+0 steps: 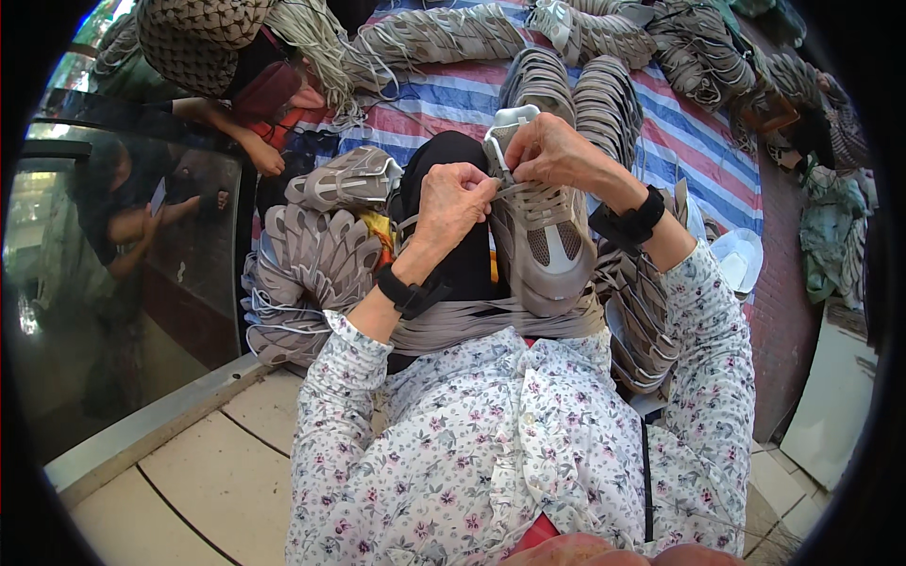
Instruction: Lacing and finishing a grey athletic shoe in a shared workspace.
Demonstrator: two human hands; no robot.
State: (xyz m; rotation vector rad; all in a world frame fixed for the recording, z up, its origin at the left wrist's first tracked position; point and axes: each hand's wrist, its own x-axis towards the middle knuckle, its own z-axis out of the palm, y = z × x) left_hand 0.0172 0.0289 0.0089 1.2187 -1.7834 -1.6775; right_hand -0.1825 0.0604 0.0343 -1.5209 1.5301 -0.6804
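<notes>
A beige-grey sneaker (pixel 559 269) rests over my lap, toe toward me and collar away. My left hand (pixel 451 209) is closed in a pinch on a shoelace beside the upper eyelets. Just right of it, my right hand (pixel 563 158) pinches the lace over the tongue area, fingertips close to the left ones. The fingers hide exactly which eyelet the lace passes through. Lower down, the lace crosses the shoe's front in rows. A bundle of loose beige laces (pixel 472 328) lies across my lap.
Stacked uppers (pixel 316 259) stand at my left, with one shoe (pixel 344 177) on top. More rows (pixel 609 113) lie ahead on a striped sheet (pixel 703 156). A glass panel (pixel 123 274) borders the left. At upper left, another person's hand (pixel 265 158) reaches in near hanging laces (pixel 316 47).
</notes>
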